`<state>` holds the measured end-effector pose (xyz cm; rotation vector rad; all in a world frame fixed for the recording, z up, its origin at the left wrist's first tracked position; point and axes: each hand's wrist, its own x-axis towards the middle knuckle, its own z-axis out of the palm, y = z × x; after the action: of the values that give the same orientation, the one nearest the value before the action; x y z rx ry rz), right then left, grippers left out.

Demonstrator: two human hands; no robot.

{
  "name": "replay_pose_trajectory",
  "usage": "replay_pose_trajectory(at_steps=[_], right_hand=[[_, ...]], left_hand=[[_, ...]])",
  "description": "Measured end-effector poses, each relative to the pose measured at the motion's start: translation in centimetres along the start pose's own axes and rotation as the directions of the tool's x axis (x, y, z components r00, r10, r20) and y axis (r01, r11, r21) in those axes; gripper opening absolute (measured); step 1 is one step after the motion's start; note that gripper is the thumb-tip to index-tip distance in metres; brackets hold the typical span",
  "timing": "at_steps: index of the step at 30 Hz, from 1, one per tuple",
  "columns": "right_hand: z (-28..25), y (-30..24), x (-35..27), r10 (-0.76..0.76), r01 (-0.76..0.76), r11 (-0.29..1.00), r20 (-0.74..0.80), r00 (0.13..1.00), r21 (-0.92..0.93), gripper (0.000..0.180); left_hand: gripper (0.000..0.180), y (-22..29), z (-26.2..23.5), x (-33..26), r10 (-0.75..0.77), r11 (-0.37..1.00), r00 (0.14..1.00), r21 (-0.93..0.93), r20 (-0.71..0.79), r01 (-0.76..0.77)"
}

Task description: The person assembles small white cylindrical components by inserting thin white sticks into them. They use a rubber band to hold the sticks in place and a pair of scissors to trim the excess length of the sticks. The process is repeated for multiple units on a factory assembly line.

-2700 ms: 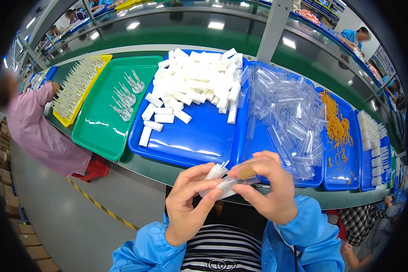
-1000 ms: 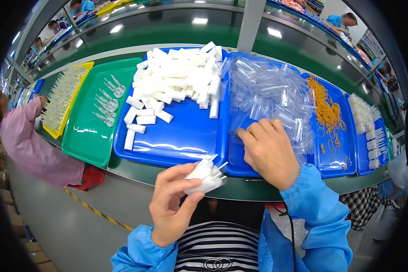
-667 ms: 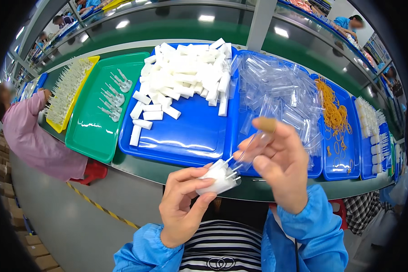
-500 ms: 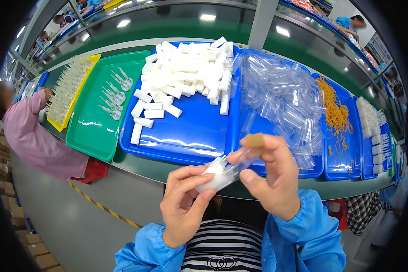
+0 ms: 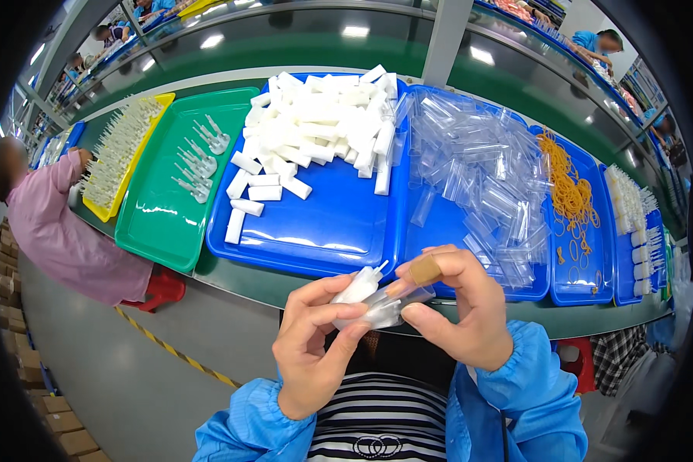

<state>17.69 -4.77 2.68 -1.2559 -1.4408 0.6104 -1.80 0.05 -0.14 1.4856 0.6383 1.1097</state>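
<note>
My left hand [image 5: 316,346] is closed round a small bundle of white pointed plastic pieces [image 5: 356,289]; one thin tip sticks out on its far side. Against the bundle's right side lies a clear plastic sleeve [image 5: 410,299], with white parts showing through it. The sleeve's right end is pinched between the thumb and fingers of my right hand [image 5: 470,308], which has a tan wrap [image 5: 424,270] on one finger. Whether the sleeve goes all the way round the pieces cannot be seen, since my left fingers cover part of it.
Beyond my hands, a blue tray [image 5: 308,239] holds white foam blocks [image 5: 316,115]. Rightward lie clear sleeves [image 5: 477,177] and orange rubber bands [image 5: 566,185] in blue trays. A green tray [image 5: 158,219] with clustered white pieces [image 5: 196,165] stands left, near a co-worker in pink [image 5: 69,215].
My right hand and the sleeve have come slightly nearer to me. The bundle has tilted, and one thin white tip now shows outside the sleeve.
</note>
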Motion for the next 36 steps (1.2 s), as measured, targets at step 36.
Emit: replay_pose_trajectory(at_steps=[36], right_hand=[[-0.9, 0.2, 0.1, 0.179, -0.219, 0.946, 0.176, 0.968, 0.240, 0.041]], left_hand=[[0.050, 0.0, -0.5, 0.0, 0.049, 0.974, 0.997, -0.225, 0.054, -0.035]])
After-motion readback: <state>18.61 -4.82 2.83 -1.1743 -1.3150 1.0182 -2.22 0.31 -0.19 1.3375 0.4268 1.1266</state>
